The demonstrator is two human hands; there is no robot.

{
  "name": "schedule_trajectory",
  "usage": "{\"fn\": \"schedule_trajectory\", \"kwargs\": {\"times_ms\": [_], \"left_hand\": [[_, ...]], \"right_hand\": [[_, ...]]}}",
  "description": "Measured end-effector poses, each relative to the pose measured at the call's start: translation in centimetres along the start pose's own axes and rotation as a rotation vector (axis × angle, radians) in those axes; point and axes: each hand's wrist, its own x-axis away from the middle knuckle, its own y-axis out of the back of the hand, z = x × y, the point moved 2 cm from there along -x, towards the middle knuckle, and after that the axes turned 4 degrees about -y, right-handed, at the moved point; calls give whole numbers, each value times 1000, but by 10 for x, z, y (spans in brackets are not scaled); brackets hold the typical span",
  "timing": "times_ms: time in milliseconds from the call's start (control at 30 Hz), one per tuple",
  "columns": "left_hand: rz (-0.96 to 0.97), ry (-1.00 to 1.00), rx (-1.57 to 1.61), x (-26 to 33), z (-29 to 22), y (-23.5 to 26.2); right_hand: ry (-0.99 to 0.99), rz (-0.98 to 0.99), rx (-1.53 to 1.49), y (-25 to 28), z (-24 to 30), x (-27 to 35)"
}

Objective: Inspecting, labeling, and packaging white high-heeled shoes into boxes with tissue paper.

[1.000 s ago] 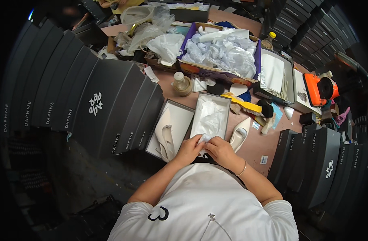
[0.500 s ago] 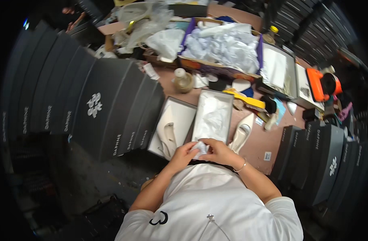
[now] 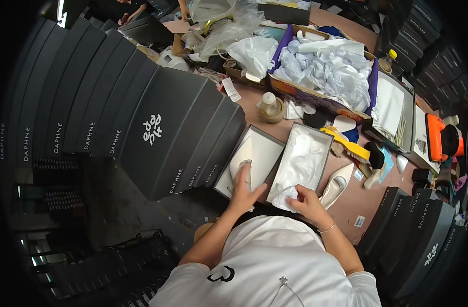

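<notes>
My left hand (image 3: 242, 193) reaches over a pale high-heeled shoe (image 3: 248, 148) lying in a shallow grey-edged box part with a white inside (image 3: 269, 143). Its thumb is spread away from the fingers, and the fingertips are at the shoe, partly hiding it. At the near end of a second grey-edged box (image 3: 330, 146), my right hand (image 3: 306, 203) pinches white tissue paper (image 3: 284, 196). More crumpled tissue lines that box. The matching pale shoe (image 3: 337, 185) rests on the table just right of the box.
Dark shoe boxes (image 3: 183, 123) stand in a row at left, others (image 3: 410, 225) at right. Behind the work are a bottle (image 3: 272, 108), a yellow brush (image 3: 349, 145) and a purple-edged carton (image 3: 374, 84) full of crumpled paper. An orange tape dispenser (image 3: 435, 137) sits far right.
My hands, together on a wad of tissue before, have come apart. The left moved to the shoe on the left; the right stays with tissue at the box's near end. The view has shifted.
</notes>
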Motion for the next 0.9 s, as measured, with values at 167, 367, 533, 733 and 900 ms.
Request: {"fn": "schedule_trajectory", "kwargs": {"times_ms": [167, 367, 533, 733, 900], "left_hand": [[-2, 383, -59, 14, 106, -9], [233, 618, 761, -11, 27, 23], [706, 836, 1153, -15, -88, 8], [219, -123, 141, -15, -107, -26], [173, -523, -118, -27, -123, -28]], "right_hand": [[-29, 74, 6, 5, 29, -10], [46, 58, -391, 30, 60, -33], [207, 95, -816, 49, 79, -79], [105, -40, -813, 47, 48, -56], [99, -113, -848, 46, 37, -42]]}}
